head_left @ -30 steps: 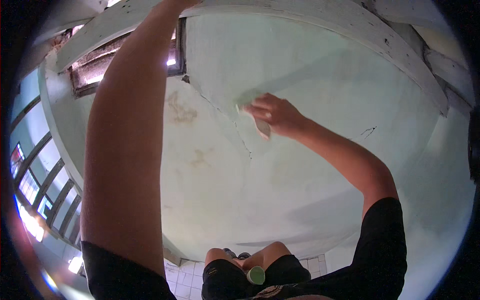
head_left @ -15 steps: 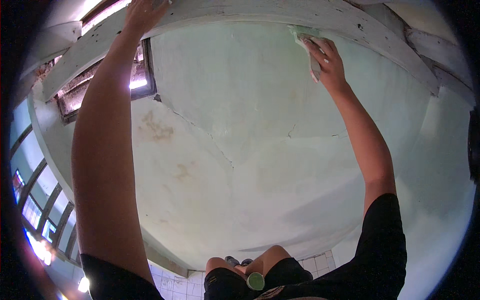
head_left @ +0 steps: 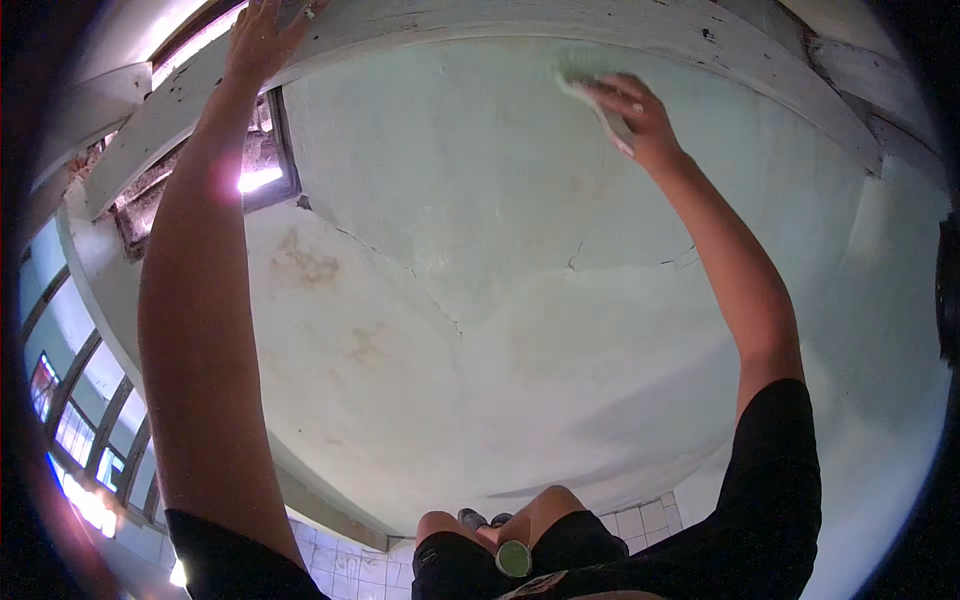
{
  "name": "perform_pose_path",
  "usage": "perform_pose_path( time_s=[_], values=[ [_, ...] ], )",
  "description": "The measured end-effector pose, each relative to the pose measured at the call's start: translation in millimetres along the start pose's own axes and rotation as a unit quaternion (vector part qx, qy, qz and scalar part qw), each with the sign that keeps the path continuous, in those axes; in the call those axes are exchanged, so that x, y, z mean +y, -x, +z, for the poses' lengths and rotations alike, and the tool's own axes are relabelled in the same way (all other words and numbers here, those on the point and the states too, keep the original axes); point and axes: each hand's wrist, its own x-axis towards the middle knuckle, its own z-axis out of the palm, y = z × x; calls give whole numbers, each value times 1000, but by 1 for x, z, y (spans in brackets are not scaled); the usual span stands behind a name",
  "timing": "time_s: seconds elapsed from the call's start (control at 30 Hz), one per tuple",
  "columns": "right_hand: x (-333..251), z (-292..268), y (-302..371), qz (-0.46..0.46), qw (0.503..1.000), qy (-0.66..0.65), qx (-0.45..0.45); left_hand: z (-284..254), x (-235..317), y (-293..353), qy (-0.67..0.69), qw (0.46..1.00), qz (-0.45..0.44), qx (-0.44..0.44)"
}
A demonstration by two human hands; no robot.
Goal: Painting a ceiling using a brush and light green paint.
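Note:
My right hand [head_left: 640,115] grips a paintbrush [head_left: 600,108] with a pale handle, its greenish bristles blurred against the upper wall [head_left: 450,200] just under the beam. Pale paint flecks show on the fingers. At the upper left, my left hand [head_left: 262,45] rests on the whitish wooden beam [head_left: 450,22], fingers stretched out and partly cut off by the top edge. Down by my thighs stands a round container [head_left: 514,559] with green inside. A wetter green patch shows around the brush.
Cracks [head_left: 440,300] and brown stains [head_left: 303,262] mark the pale wall. A dark-framed window opening [head_left: 285,150] sits behind my left forearm. Barred panes [head_left: 85,400] are at the far left. White tiles [head_left: 350,570] lie below, along a ledge [head_left: 330,520].
My right hand and the brush have shifted slightly left along the wall under the beam. My left hand has moved a little left on the beam, and the view has shifted slightly.

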Motion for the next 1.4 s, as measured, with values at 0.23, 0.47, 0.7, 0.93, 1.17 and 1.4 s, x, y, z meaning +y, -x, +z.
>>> perform_pose_path(
  time_s=[0.23, 0.47, 0.7, 0.93, 1.17, 1.4],
  values=[
    [-12, -14, -1, -85, 996, 6, 2, -22, 22, -22, 137, 915, -344, -161],
    [-50, 29, 43, -21, 997, 63, -29, -62, 33, -47, 196, 836, -444, -255],
    [-135, 61, -81, -113, 993, -42, 11, -83, 36, -48, 249, 818, -433, -285],
    [-132, 139, -77, -125, 990, 58, 20, -64, 28, -42, 232, 837, -408, -282],
    [-215, 134, 17, -32, 929, -202, -308, -56, 20, -34, 210, 857, -357, -308],
    [-114, 132, -158, 47, 986, 56, -152, -41, 13, -32, 77, 932, -171, -311]
  ],
)
